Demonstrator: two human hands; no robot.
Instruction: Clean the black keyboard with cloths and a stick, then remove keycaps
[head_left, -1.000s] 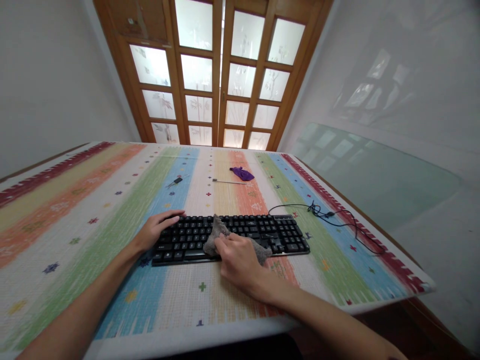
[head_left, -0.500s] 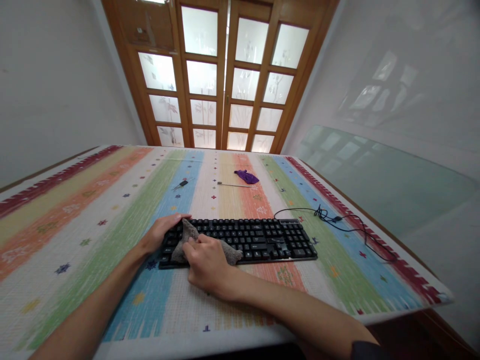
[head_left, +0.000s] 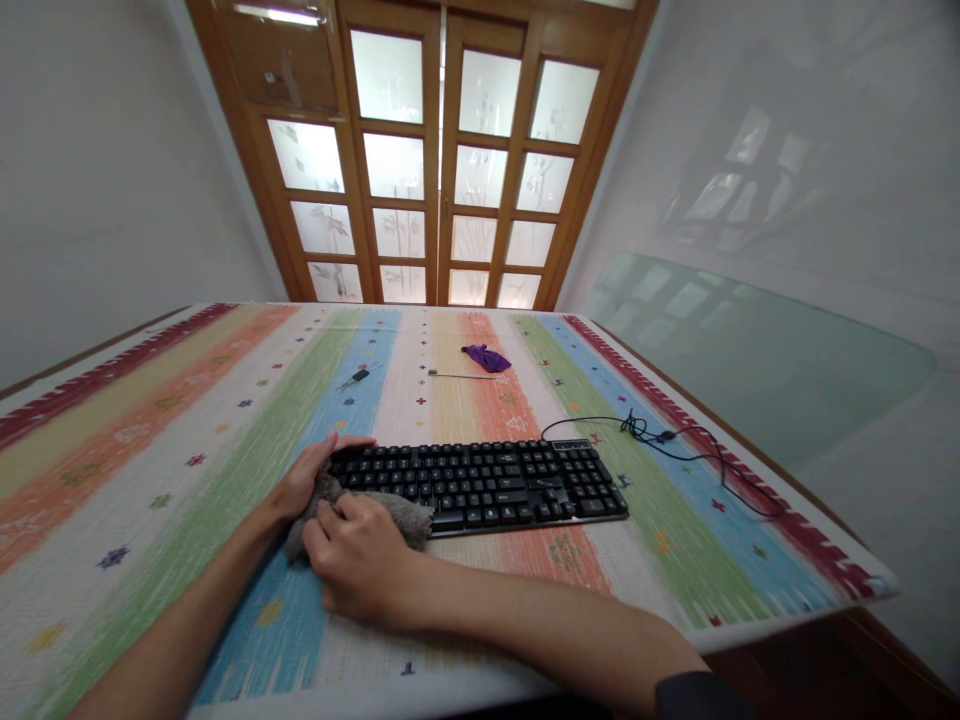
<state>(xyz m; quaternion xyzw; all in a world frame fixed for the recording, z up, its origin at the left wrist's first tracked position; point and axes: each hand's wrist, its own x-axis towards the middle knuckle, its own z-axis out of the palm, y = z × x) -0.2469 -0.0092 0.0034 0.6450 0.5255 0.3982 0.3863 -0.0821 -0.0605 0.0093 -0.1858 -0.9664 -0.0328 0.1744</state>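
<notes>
A black keyboard (head_left: 480, 478) lies flat on the table near me. At its upper left corner is my left hand (head_left: 306, 472), its fingers reaching along the back edge and gripping that end. My right hand (head_left: 364, 560) is closed on a bunched grey cloth (head_left: 401, 512), pressed at the keyboard's lower left corner. Part of the cloth hangs past the left end onto the tablecloth and covers the keys there.
Farther back on the striped tablecloth (head_left: 225, 440) lie a purple cloth pouch (head_left: 487, 358), a thin rod-like brush (head_left: 461, 375) and a small black object with thin prongs (head_left: 361, 376). The keyboard's tangled cable (head_left: 675, 437) trails right. A glass panel (head_left: 750, 350) leans against the right wall.
My right hand has slid the grey cloth left and toward me, off the keys to the keyboard's left corner. My left hand keeps its place at that end. The view has shifted slightly.
</notes>
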